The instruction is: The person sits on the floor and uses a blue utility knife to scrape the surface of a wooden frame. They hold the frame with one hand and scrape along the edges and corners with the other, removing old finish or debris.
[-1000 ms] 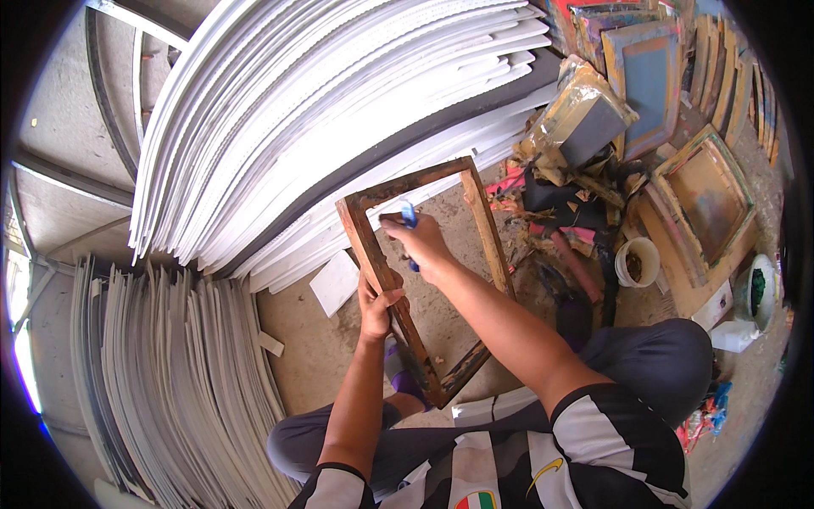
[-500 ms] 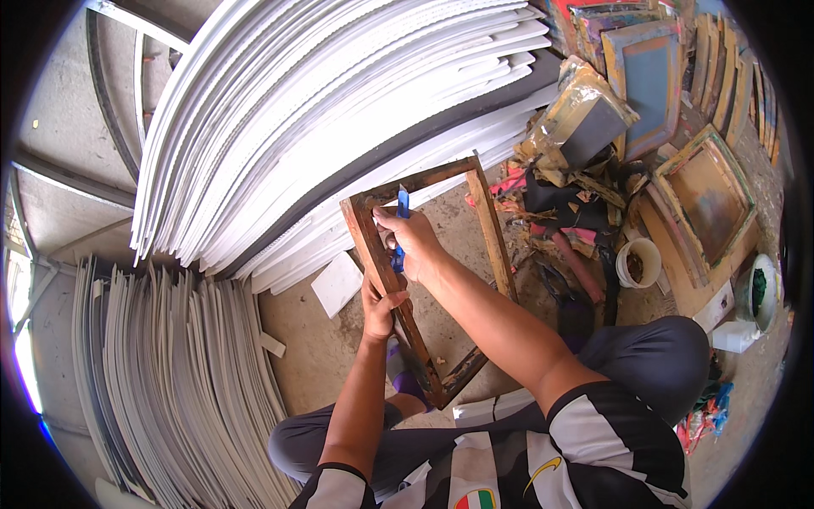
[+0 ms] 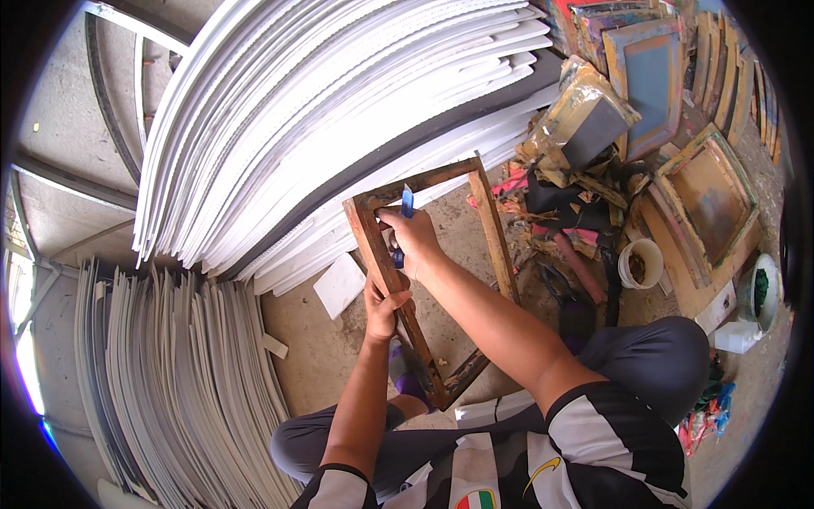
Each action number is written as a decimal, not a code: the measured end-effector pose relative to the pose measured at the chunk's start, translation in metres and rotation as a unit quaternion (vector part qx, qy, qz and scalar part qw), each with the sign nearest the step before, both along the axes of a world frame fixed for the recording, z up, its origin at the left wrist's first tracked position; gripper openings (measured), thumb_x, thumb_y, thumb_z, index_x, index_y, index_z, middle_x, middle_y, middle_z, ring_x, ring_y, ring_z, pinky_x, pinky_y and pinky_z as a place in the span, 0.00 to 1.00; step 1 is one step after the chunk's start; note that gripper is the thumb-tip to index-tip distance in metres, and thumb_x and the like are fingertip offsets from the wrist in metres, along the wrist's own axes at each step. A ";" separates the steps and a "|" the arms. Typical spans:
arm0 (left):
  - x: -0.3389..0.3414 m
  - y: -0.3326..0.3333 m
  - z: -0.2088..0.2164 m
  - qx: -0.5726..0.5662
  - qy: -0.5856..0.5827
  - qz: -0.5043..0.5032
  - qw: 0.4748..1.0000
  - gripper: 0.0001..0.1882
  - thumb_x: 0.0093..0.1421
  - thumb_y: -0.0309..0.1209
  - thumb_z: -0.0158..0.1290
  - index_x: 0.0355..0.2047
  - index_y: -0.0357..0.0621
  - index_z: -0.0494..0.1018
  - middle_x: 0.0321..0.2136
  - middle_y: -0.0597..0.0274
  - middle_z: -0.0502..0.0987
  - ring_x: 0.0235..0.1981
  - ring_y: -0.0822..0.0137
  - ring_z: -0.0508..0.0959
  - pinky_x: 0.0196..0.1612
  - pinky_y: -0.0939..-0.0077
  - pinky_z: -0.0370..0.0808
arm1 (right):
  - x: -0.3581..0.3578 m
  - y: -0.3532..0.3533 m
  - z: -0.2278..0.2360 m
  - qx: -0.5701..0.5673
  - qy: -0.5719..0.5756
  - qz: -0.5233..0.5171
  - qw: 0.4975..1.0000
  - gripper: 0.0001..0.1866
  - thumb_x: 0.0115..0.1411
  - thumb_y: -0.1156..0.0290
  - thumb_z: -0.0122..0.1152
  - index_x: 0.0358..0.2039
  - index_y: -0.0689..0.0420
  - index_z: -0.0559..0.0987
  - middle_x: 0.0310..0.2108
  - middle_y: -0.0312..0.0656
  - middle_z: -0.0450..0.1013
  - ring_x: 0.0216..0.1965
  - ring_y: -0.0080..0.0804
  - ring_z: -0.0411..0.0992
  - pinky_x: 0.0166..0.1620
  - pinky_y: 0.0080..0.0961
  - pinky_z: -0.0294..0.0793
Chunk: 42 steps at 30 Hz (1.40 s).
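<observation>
A worn, stained wooden frame (image 3: 500, 233) with nothing stretched across it is tilted up in front of me. My left hand (image 3: 383, 307) is wrapped round the middle of its left bar, thumb on the inner side. A blue utility knife (image 3: 408, 204) is gripped in my right hand (image 3: 413, 236), which sits inside the opening by the upper part of that same bar. The fingers of this hand reach the bar, and the knife's upper end points away from me. Whether its blade touches the wood I cannot tell.
Stacks of white sheets (image 3: 339, 110) stand beyond the frame, and grey sheets (image 3: 182, 382) at the left. To the right are scraps (image 3: 568, 204), old screen frames (image 3: 708, 204), a white bucket (image 3: 640, 263) and a tub (image 3: 757, 293). A white offcut (image 3: 339, 284) lies on the floor.
My right hand and the knife have shifted very slightly along the frame's left bar, and the knife's angle has changed a little. My left hand keeps its hold.
</observation>
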<state>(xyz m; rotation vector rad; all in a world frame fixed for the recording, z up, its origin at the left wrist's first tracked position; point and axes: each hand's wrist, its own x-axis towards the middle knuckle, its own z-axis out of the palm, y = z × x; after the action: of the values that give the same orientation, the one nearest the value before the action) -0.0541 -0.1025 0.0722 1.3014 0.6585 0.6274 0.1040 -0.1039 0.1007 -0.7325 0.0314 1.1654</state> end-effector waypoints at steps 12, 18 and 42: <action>-0.004 0.012 -0.008 0.002 0.000 0.023 1.000 0.32 0.48 0.24 0.55 0.56 0.40 0.62 0.26 0.59 0.70 0.16 0.66 0.72 0.18 0.72 0.76 | 0.007 -0.003 -0.008 0.090 0.009 -0.045 0.995 0.07 0.59 0.67 0.66 0.28 0.55 0.78 0.24 0.33 0.73 0.19 0.17 0.62 0.23 0.18 0.60; -0.006 0.011 -0.007 0.004 0.001 0.031 0.999 0.33 0.49 0.24 0.55 0.58 0.41 0.61 0.26 0.58 0.70 0.16 0.66 0.73 0.18 0.73 0.76 | -0.001 0.001 -0.022 -0.035 -0.067 0.007 0.997 0.07 0.53 0.73 0.68 0.27 0.55 0.77 0.23 0.34 0.72 0.18 0.19 0.63 0.21 0.19 0.61; 0.003 -0.003 -0.016 0.173 0.106 0.155 0.967 0.34 0.79 0.51 0.29 0.35 0.34 0.74 0.32 0.60 0.77 0.34 0.69 0.73 0.40 0.69 0.72 | -0.013 -0.069 -0.018 0.053 -0.708 0.006 0.704 0.37 0.62 0.51 0.69 0.69 0.47 0.69 0.62 0.52 0.71 0.54 0.46 0.78 0.50 0.36 0.82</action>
<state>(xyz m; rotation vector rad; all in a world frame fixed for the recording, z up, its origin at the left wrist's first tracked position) -0.0513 -0.1053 0.0564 1.6201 0.9708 0.8958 0.0914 -0.1724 0.0828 -1.3568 -1.3311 0.3395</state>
